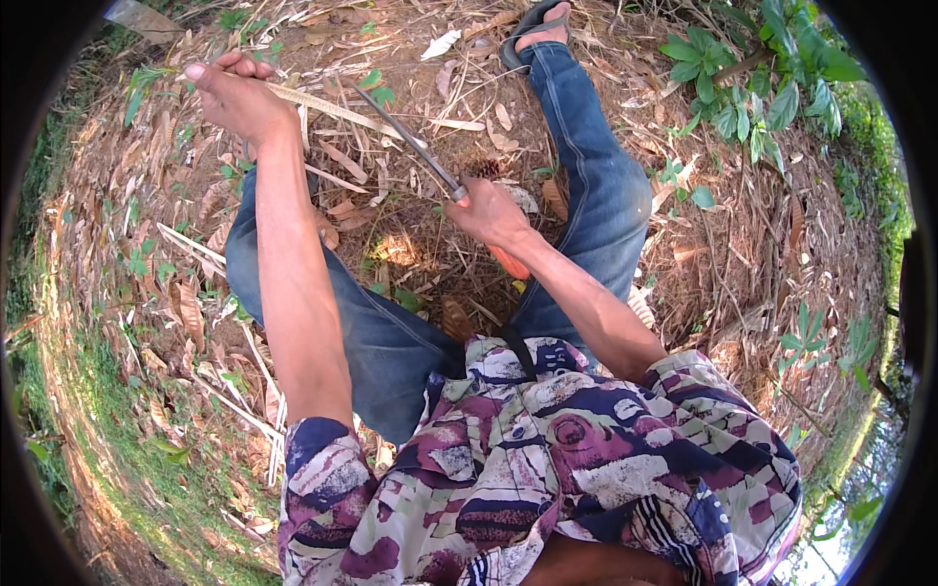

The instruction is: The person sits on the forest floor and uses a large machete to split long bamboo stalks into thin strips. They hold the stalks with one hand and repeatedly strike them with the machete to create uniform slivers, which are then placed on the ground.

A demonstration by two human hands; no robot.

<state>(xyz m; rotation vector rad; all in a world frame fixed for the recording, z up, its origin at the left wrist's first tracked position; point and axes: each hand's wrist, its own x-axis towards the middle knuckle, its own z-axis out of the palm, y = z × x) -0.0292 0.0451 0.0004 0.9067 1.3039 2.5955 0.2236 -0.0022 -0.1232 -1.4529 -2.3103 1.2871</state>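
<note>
At the upper left, my left hand (234, 96) is closed around a long, pale, flat strip that looks like split bamboo or wood (332, 105). The strip slants down to the right from the fist toward the middle. My right hand (489, 212) grips a knife (410, 140) by its orange-red handle, whose lower end shows beneath the wrist. Its narrow dark blade points up and left, its middle close to the strip's right end; I cannot tell whether they touch.
My legs in blue jeans (586, 161) are spread on either side, with a sandalled foot (540, 31) at the top. Dry leaves and pale slivers (256, 415) litter the brown soil. Green leafy plants (752, 78) grow at the upper right. A broad tan piece (144, 20) shows at the top left.
</note>
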